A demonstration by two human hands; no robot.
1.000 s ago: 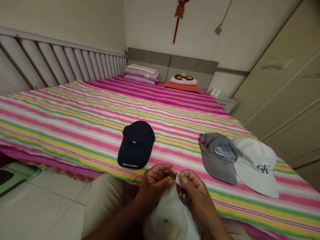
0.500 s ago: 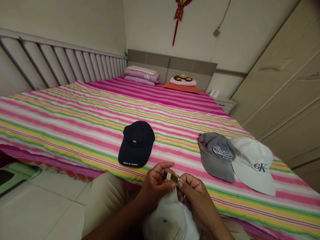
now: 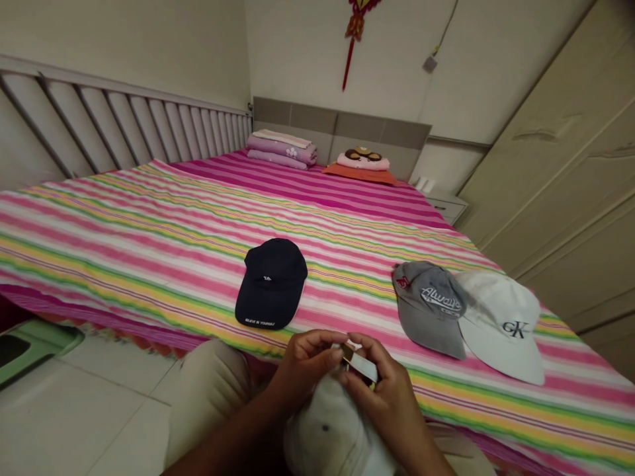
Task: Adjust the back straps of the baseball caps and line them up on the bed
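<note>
A pale baseball cap (image 3: 327,433) rests at my lap, its back turned up between my forearms. My left hand (image 3: 307,360) is closed, thumb and fingers pinching the cap's rear strap by its brass-coloured buckle (image 3: 348,354). On the other side, my right hand (image 3: 389,380) is closed round the white strap end (image 3: 364,367), which sticks out past the buckle toward that palm. Fingers partly cover the buckle. Ahead on the bed lies a navy cap (image 3: 272,284), brim toward me. To the right a grey cap (image 3: 429,307) touches a white cap (image 3: 501,324).
A striped sheet (image 3: 163,231) covers the bed. Folded bedding (image 3: 282,151) and a pink pillow (image 3: 364,162) are by the headboard (image 3: 307,119). A railing (image 3: 129,119) runs along the left, a green stool (image 3: 44,344) stands on the floor, and a wardrobe (image 3: 560,178) rises at right.
The strap end now extends farther through the buckle, toward the right. My right hand has shifted from pinching at the buckle to curling around the strap. The caps on the bed have stayed put.
</note>
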